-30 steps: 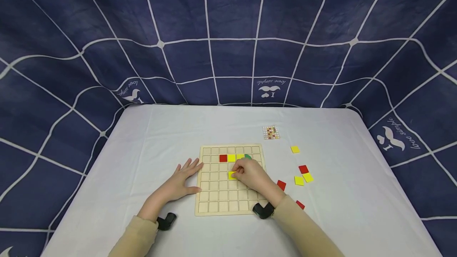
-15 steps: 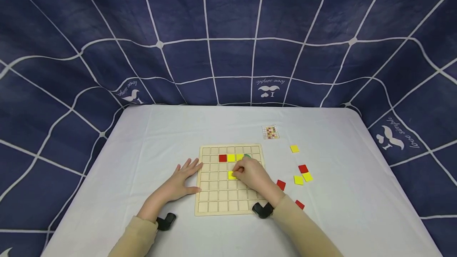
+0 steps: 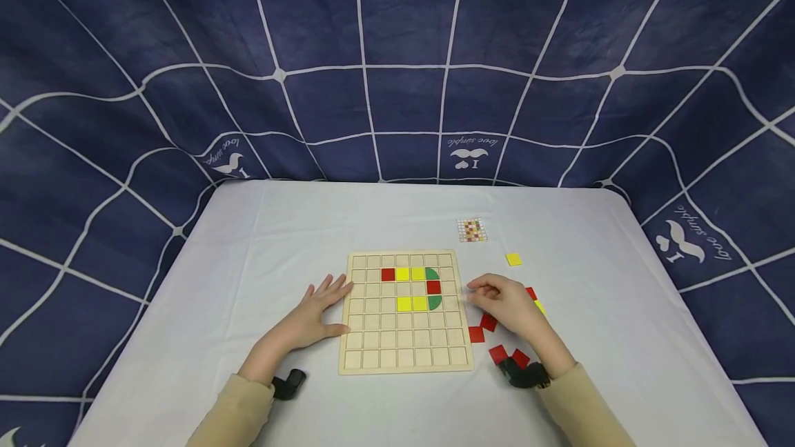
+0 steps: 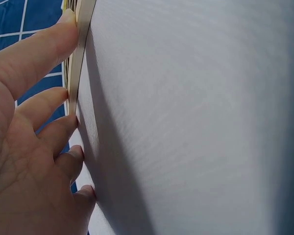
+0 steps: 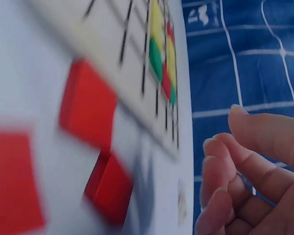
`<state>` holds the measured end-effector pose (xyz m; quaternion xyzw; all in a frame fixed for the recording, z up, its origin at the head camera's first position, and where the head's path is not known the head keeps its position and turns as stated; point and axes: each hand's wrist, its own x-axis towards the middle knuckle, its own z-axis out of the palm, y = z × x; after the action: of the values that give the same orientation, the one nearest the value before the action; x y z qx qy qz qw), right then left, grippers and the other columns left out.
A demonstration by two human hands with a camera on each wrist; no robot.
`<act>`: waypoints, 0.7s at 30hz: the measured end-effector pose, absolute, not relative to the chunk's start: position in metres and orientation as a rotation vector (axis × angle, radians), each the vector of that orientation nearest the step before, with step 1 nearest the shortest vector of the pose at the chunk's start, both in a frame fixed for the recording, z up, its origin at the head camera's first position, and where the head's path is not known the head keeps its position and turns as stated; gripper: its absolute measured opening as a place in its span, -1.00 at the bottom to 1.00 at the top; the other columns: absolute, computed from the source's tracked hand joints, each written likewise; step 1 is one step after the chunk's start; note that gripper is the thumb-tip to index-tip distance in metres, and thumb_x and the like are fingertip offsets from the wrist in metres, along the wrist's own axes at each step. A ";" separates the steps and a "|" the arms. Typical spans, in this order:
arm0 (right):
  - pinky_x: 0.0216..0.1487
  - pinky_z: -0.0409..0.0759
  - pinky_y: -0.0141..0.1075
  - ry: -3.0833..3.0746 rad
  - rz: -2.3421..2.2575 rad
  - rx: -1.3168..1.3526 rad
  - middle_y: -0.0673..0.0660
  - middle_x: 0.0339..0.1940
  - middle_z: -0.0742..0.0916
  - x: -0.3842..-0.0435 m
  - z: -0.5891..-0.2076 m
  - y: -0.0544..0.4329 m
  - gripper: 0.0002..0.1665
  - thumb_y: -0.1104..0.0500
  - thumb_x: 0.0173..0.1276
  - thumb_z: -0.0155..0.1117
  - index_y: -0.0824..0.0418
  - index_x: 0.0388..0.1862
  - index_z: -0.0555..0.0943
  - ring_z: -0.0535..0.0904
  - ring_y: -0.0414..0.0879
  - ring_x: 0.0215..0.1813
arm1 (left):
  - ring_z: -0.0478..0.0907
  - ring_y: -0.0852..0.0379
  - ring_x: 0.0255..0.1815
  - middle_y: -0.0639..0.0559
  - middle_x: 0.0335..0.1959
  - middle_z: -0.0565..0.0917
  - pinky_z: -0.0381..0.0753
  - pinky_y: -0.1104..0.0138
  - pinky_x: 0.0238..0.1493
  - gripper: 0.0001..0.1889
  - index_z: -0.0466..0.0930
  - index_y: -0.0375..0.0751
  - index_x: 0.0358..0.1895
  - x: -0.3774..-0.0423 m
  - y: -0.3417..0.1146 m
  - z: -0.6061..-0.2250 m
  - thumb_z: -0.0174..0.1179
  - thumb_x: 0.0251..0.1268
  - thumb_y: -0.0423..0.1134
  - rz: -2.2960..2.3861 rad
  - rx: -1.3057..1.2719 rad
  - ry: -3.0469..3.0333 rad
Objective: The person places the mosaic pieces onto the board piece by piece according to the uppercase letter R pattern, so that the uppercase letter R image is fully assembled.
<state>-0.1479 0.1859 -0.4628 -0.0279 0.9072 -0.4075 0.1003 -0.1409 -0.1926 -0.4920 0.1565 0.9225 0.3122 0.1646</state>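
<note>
Board (image 3: 370,341) lies flat on the tabletop (image 3: 292,226), coloured tiles (image 3: 404,304) in its grid. Left hand (image 3: 313,316) touches its left edge, fingers extended; only the left wrist view shows the outer fingertips against the tabletop. Right hand (image 3: 506,303) is beside the right edge, near red squares (image 3: 476,334); its wrist view shows the palm side: fingers loosely bent, holding nothing.

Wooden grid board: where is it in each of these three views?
Head: the wooden grid board lies below centre.
Left wrist: the board is a thin, edge-on strip, upper left.
Right wrist: the board slants down rightward from the top, left of centre.
Shared landmark: blue cloth with white lines.
</note>
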 end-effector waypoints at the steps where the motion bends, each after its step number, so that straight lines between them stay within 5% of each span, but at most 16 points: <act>1: -0.40 0.45 -0.45 2.687 -1.187 -0.071 -0.01 -0.43 0.64 -0.146 -0.463 0.192 -0.76 0.14 0.27 0.40 0.16 -0.10 0.69 0.48 -0.15 -0.39 | -0.22 -0.23 0.63 -0.13 0.60 0.05 -0.34 -0.19 0.57 -0.10 0.18 -0.15 0.52 -0.141 -0.193 -0.492 0.43 0.11 -0.08 0.893 0.446 2.628; 21: -0.39 0.47 -0.39 2.697 -0.952 0.030 0.03 -0.40 0.56 -0.121 -0.480 0.203 -0.68 0.24 0.08 0.54 0.17 -0.19 0.64 0.45 -0.12 -0.34 | -0.24 -0.22 0.63 -0.13 0.60 0.05 -0.34 -0.20 0.56 -0.10 0.18 -0.16 0.52 -0.140 -0.192 -0.491 0.42 0.12 -0.09 0.913 0.434 2.614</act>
<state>-0.1213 0.2027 -0.4801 0.0105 0.9336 -0.3296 0.1403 -0.1403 -0.1923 -0.4915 0.1527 0.9193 0.3212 0.1684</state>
